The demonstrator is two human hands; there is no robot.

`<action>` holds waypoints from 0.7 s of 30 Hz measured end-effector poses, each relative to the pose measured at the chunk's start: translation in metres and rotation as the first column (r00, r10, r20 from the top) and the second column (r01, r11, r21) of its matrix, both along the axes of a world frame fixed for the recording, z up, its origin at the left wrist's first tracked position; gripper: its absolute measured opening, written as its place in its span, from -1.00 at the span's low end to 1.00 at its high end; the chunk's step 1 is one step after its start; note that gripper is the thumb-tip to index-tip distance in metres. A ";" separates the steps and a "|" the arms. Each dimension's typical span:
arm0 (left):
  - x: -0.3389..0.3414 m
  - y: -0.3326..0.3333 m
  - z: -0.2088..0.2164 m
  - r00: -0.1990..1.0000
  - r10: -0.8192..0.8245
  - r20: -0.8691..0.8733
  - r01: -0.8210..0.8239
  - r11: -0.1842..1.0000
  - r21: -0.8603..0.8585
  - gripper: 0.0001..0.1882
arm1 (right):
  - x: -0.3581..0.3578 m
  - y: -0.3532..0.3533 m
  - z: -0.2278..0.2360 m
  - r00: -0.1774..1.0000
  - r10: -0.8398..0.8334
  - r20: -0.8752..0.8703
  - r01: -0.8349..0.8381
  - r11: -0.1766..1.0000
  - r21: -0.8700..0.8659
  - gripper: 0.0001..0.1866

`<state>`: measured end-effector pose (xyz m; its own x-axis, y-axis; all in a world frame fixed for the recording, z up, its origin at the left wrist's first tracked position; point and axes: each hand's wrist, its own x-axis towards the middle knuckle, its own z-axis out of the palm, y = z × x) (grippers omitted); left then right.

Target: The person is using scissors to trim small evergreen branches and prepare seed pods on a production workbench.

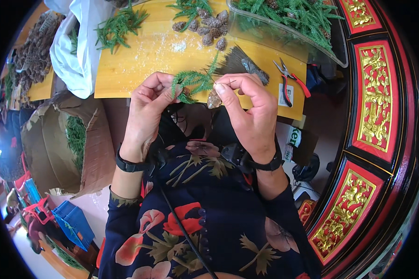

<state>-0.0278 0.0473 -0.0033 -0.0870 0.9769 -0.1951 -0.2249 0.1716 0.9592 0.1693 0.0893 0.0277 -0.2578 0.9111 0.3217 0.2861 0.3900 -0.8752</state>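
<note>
Head view, looking down: the yellow bench [139,60] fills the upper middle of the frame. A clear plastic tub [284,32] of green sprigs stands at its upper right, and a cardboard box [56,149] of more greenery sits off its edge at centre left. A heap of pine cones [207,25] lies at upper centre, and red-handled pliers [291,79] lie right of centre, both probably parked within easy reach.

Just below the bench edge, the left hand [146,111] has its fingers closed on a small green sprig [193,83], feathery and short-needled. The right hand [251,109] has its fingers closed on a brown, scaly pine cone [213,99]. Sprig and cone meet at the centre of the frame, apparently held up for close fingertip work.
</note>
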 end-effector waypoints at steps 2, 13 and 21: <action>0.002 0.001 0.004 1.000 -0.008 0.018 0.008 1.000 -0.009 -0.85 | 0.000 0.000 0.001 1.000 -0.005 0.014 0.005 1.000 0.003 -0.94; 0.013 0.002 0.019 0.966 0.012 0.258 0.012 0.996 -0.090 -0.78 | -0.009 -0.004 -0.007 0.971 -0.029 0.235 -0.001 0.992 0.127 -0.93; 0.010 0.002 0.014 0.963 0.024 0.268 -0.005 0.997 -0.071 -0.83 | -0.015 -0.009 -0.006 0.959 -0.028 0.281 -0.028 0.981 0.194 -0.92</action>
